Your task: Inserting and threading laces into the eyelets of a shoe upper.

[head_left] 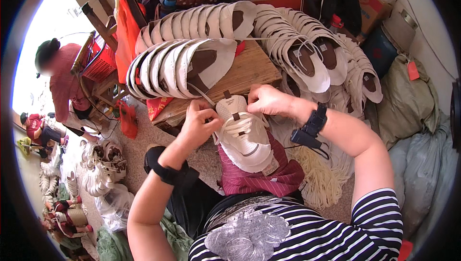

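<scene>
A white shoe upper [247, 149] with a perforated tongue [232, 107] rests on a maroon striped cloth [254, 178] over my lap, toe toward me. A cream shoelace [238, 126] crosses its front in several rows. At the upper's left edge my left hand [198, 122] is closed in a pinch, and a pale lace end sticks up beside its fingers. My right hand [270, 100] is closed by the right side of the tongue, its fingertips pressed together. What lies between those right fingertips is hidden.
Rows of nested white uppers [192, 64] sit on a wooden bench [249, 71] ahead, with more uppers [307, 59] to its right. A bundle of cream laces [319, 177] hangs by my right side. Sacks [408, 97] stand far right. Another person [65, 78] is at the left, near a red basket [101, 61].
</scene>
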The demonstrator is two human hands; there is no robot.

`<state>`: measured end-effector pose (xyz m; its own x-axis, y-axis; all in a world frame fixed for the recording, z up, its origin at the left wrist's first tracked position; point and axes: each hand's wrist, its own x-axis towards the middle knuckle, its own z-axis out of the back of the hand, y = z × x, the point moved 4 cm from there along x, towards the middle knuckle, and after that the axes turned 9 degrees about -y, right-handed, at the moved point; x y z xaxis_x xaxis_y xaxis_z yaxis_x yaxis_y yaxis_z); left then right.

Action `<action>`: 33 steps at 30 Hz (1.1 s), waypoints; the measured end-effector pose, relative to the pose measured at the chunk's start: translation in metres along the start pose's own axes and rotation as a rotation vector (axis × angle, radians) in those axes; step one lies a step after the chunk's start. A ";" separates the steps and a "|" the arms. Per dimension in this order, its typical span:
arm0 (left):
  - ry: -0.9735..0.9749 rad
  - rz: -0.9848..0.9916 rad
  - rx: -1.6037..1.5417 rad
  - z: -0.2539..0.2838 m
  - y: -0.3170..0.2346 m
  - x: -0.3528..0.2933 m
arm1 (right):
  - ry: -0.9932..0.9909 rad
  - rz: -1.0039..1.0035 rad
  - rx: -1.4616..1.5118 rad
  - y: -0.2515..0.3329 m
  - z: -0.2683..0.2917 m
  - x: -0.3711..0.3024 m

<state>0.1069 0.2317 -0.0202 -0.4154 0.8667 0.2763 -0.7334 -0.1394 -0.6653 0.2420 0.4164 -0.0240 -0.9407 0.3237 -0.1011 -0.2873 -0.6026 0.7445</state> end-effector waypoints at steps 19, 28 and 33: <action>-0.320 0.471 -0.958 0.005 -0.063 -0.005 | -0.128 0.136 0.894 0.085 0.019 -0.019; -0.145 0.437 -1.087 -0.002 -0.077 -0.004 | -0.076 0.057 1.331 0.087 0.008 -0.006; -0.330 0.516 -0.881 0.023 -0.016 -0.023 | -0.240 -0.030 1.126 0.024 0.028 -0.021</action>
<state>0.1160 0.2031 0.0000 -0.7857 0.6112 -0.0950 0.1640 0.0577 -0.9848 0.2599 0.4158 0.0141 -0.8432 0.5301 -0.0900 0.1286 0.3614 0.9235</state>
